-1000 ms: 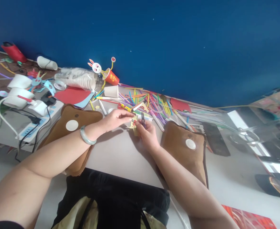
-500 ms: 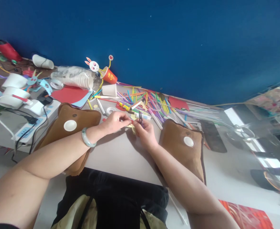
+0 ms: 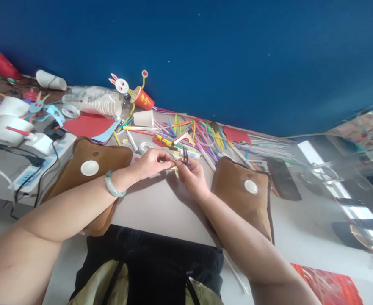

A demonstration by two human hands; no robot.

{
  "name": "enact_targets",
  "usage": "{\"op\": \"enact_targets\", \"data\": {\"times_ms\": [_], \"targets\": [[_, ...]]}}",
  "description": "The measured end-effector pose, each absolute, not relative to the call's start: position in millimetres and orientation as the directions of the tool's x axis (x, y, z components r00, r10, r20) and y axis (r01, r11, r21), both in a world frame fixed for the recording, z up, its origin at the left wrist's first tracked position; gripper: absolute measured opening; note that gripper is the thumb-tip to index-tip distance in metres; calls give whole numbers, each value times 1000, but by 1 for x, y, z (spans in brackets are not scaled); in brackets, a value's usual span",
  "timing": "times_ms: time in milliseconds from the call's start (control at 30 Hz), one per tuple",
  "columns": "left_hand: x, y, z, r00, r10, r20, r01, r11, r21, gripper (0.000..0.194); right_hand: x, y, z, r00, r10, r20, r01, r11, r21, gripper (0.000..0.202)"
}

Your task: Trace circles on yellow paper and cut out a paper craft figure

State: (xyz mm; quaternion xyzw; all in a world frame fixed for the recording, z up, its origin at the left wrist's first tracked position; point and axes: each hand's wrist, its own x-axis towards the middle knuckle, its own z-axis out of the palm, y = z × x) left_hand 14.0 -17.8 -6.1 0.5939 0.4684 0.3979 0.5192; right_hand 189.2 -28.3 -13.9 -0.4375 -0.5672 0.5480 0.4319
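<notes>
Dark-bladed scissors (image 3: 186,157) stand up out of my right hand (image 3: 192,173), whose fingers are wrapped round them. My left hand (image 3: 151,164), with a pale bracelet at the wrist, is pinched, its fingertips meeting those of my right hand. What the left fingertips hold is too small to make out. Pale yellow paper (image 3: 175,169) shows just below the fingertips. Both hands are over the near part of the white table (image 3: 154,207), between two brown cushions, left (image 3: 113,159) and right (image 3: 232,182).
Colourful straws (image 3: 202,131) and markers (image 3: 205,156) lie behind the hands. A red cup (image 3: 143,98) with a rabbit figure stands by the blue wall. Stacked white cups (image 3: 105,106), red paper (image 3: 86,124) and a power strip (image 3: 46,167) are at the left.
The view has shifted slightly, so things at the left sit a little further left. Both hands keep nearly the same pose; the red bit seen between the fingertips is now hardly visible.
</notes>
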Motion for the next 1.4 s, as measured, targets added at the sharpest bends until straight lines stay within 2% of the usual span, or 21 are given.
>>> {"op": "enact_targets", "data": {"times_ms": [100, 300, 500, 767, 1000, 1400], "targets": [[14, -18, -5, 248, 968, -22, 101, -3, 995, 16, 188, -28, -15, -232, 973, 6, 6, 8, -1000, 44], [12, -18, -3, 126, 991, -31, -33, 35, 999, 21, 187, -25, -19, -217, 973, -77, -111, -103, -988, 57], [15, -21, 2, 94, 994, -62, -189, 79, 979, 18, 186, -30, -21, -301, 948, -100, -73, -128, -989, 53], [19, -24, -1, 95, 992, -79, -213, 98, 972, 18, 183, -33, -21, -341, 934, -106, -20, -120, -993, 54], [20, -25, -1, 116, 990, -84, -252, 111, 961, 17, 181, -34, -22, -339, 936, -96, -75, -129, -989, 54], [20, -27, 1, 179, 981, -78, -296, 129, 946, 17, 182, -33, -23, -339, 936, -94, -47, -117, -992, 52]]}}
